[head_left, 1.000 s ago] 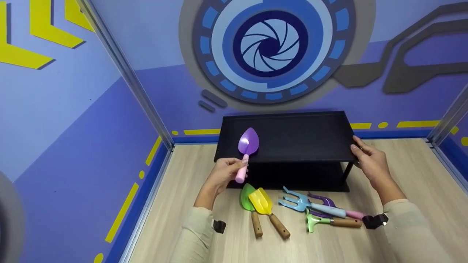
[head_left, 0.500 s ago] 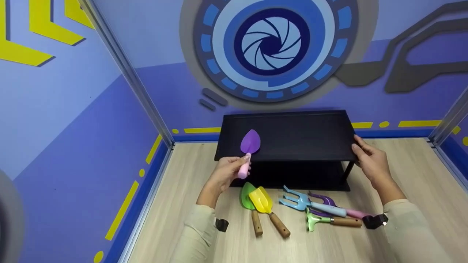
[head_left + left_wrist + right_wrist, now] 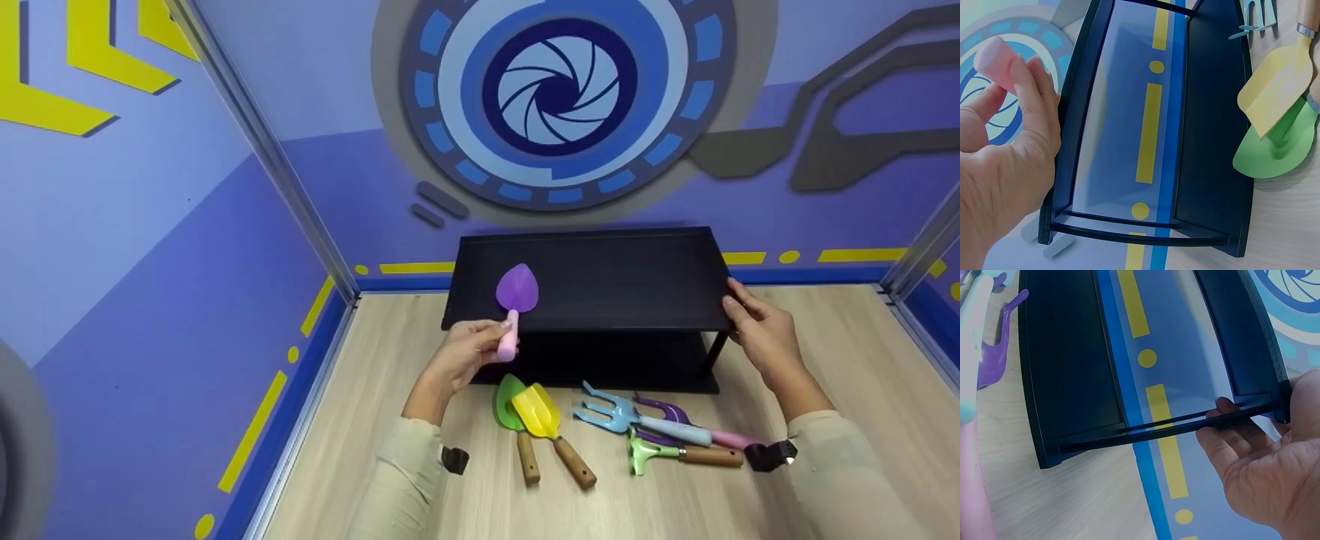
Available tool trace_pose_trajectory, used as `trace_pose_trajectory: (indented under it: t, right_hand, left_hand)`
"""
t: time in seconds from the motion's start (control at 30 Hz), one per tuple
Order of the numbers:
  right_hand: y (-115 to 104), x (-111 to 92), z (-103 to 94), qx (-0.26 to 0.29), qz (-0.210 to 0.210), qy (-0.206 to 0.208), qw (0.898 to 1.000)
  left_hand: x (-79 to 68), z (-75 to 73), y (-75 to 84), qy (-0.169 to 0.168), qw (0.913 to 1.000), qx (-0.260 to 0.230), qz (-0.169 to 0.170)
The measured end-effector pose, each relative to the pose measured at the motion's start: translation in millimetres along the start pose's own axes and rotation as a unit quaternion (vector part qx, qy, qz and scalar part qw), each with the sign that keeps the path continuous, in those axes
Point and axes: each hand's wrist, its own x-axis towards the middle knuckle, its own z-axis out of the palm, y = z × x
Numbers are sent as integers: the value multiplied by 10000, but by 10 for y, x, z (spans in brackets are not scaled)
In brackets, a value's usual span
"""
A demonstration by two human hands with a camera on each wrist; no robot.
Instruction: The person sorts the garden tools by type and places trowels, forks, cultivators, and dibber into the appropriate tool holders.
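My left hand (image 3: 469, 352) pinches the pink handle of a hand trowel (image 3: 517, 289) with a purple blade. The blade points away from me, over the front left part of the black two-tier shelf (image 3: 622, 277). In the left wrist view, the fingers lie around the end of the pink handle (image 3: 996, 62), next to the shelf's upper tier. At the shelf's right end, my right hand (image 3: 765, 334) grips the top board's edge, thumb above. The right wrist view has its fingers (image 3: 1227, 447) curled at the side post.
In front of the shelf lie a green trowel (image 3: 506, 405) and a yellow scoop (image 3: 536, 412), handles toward me. To their right, a light blue fork (image 3: 611, 415), a purple fork (image 3: 675, 412) and a green rake-like tool (image 3: 649, 452) overlap. A patterned wall stands behind the shelf.
My left hand has shifted slightly right with the trowel, whose handle has swung more upright in the head view. The right hand keeps its hold on the shelf.
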Motion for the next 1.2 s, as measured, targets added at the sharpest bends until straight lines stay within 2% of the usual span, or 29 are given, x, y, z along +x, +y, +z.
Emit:
trace_pose_trajectory:
  t: [0.23,0.43,0.77,1.2]
  right_hand:
    - [2,-3,2,95,-71,-13,9999]
    - [-8,-11,4,-44,-38,-64,10000]
    - [-17,-20,13,-93,-44,-79,9999]
    - [-12,-27,16,-71,14,-40,10000]
  left_hand:
    - [1,20,35,-29,10000,46,-32]
    - [26,40,50,-38,10000,66,32]
    - [44,108,87,207,9998,-23,31]
    - [139,184,179,152,9998,133,-91]
